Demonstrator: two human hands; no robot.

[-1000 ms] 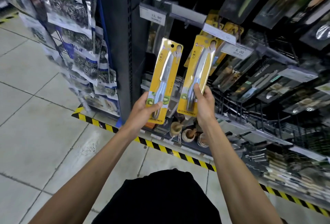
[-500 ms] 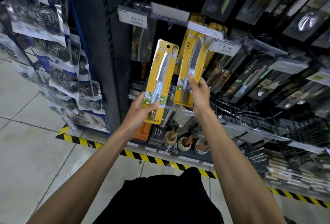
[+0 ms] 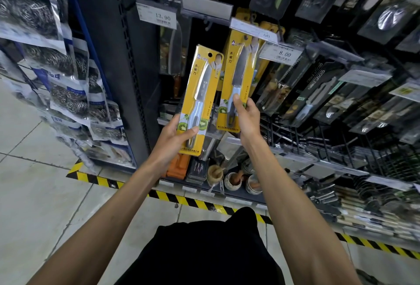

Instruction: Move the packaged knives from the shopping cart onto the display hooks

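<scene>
In the left hand [image 3: 176, 135] a packaged knife [image 3: 201, 93] is being gripped by its lower end, and in the right hand [image 3: 246, 116] a second packaged knife [image 3: 238, 75] is being clasped, both being held upright side by side, the second's top edge being overlapped by a price tag [image 3: 253, 30] on the display rack [image 3: 136, 68].

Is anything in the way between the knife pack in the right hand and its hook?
Only the price tag at the hook's front end, which overlaps the top of the knife pack in the right hand. The hook itself is hidden; similar yellow packs hang behind.
</scene>
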